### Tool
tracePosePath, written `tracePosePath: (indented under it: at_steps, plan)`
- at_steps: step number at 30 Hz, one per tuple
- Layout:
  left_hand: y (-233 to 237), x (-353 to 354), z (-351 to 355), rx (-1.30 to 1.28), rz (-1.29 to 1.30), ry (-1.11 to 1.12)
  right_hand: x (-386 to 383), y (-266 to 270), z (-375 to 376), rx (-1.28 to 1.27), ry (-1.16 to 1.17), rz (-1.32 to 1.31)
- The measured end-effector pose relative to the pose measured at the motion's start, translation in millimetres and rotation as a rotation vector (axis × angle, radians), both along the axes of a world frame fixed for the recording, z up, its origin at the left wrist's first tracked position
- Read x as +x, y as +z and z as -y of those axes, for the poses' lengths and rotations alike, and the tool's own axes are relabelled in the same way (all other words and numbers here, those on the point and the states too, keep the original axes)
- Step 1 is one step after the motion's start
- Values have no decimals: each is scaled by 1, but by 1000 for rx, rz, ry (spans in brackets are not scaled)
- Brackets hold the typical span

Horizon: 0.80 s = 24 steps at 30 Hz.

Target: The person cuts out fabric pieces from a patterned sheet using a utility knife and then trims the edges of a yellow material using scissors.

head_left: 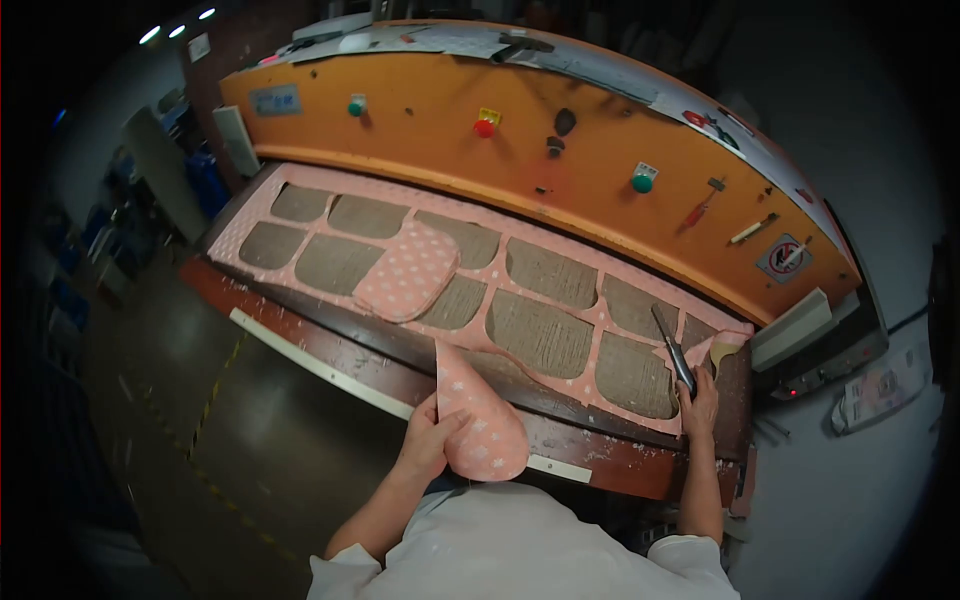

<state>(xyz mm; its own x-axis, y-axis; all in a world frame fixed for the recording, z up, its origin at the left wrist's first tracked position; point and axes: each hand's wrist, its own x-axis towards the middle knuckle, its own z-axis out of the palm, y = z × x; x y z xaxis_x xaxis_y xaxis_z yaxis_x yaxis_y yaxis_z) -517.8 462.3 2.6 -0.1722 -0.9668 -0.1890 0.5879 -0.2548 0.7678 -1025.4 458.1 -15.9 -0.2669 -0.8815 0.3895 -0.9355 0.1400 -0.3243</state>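
Note:
My left hand (435,437) is closed on a rounded pink fabric piece (485,425) with a pale flower pattern, held in front of my body. In my right hand (702,402) is what looks like a pair of scissors (672,340), long and grey with a dark handle, pointing away from me over the right end of the sheet. The pink fabric sheet (492,283) lies across the table, with several rounded openings cut out of it. A stack of polka-dot fabric pieces (410,270) rests on its left half.
Behind the sheet rises an orange machine panel (420,100) with green and red buttons, a hanging red-handled tool (700,208) and other small items. A hammer (520,45) lies on top. White strips (320,362) run along the table's front edge.

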Motion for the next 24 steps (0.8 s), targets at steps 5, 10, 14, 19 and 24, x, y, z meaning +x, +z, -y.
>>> tracePosePath:
  at_steps: [5, 10, 14, 19, 24]
  plan:
    - [4, 28, 32, 25, -11, -250, 17, 7, -13, -17, -152, 78]
    - [15, 33, 54, -6, -60, -235, 36, 34, -3, -105, -279, 170]
    - [28, 24, 84, -101, -100, -196, 46, 84, 30, -311, -191, 73]
    - [-17, 5, 85, -67, 241, -104, 61, 210, 99, -505, -25, 77]
    - [-27, 7, 76, -128, 341, -93, 29, 319, 225, -504, -50, -154]
